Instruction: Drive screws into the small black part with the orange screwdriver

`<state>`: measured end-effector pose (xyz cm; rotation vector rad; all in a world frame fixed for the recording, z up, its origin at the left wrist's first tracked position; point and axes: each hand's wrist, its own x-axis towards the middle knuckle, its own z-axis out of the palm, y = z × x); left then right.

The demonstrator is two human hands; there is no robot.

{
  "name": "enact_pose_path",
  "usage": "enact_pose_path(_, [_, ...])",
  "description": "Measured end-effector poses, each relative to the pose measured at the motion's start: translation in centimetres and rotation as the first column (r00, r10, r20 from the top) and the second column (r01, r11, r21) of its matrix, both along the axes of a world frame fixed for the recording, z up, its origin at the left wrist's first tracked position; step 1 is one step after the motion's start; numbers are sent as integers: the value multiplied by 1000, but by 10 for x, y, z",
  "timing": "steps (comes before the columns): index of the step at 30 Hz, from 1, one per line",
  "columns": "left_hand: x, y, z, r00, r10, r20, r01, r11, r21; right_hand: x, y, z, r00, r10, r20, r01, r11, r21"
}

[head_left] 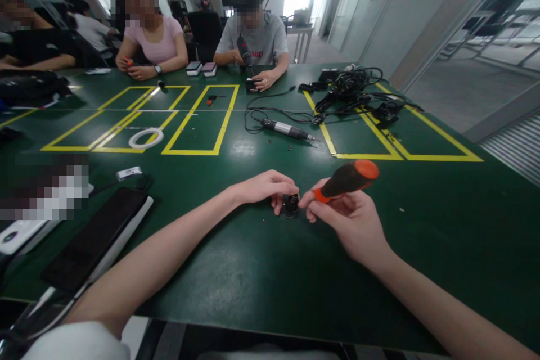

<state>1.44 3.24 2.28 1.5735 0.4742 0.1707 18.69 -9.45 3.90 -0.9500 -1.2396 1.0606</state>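
Note:
In the head view my right hand [354,219] is closed around a screwdriver [346,180] with a black and orange handle. The handle's orange end points up and to the right, and its lower end slants down to the left; fingers hide part of it. My left hand [270,187] has its fingers closed on a small dark round part [290,207], which stands on the green table between both hands. Its upper piece looks black and its base is ring-like; the exact kind cannot be made out. Whether the screwdriver's tip touches it is unclear.
A pen-shaped electric screwdriver [284,128] lies ahead, corded. Tangled black cables [354,90] sit at the back right. A roll of white tape [145,138] rests on yellow-taped outlines. A phone [97,236] lies beside my left forearm. Across the table, a person [253,39] holds a power tool.

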Motion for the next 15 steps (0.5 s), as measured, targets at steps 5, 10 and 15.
enact_pose_path(5, [1, 0, -1, 999, -1, 36, 2, 1000, -11, 3, 1, 0, 999, -21, 41, 21, 1000, 1])
enact_pose_path(10, [0, 0, 0, 1000, 8, 6, -8, 1000, -28, 2, 2, 0, 994, 75, -74, -75, 997, 3])
enact_pose_path(15, [0, 1, -1, 1000, -4, 17, 5, 1000, -13, 3, -1, -4, 993, 100, -58, -98, 994, 47])
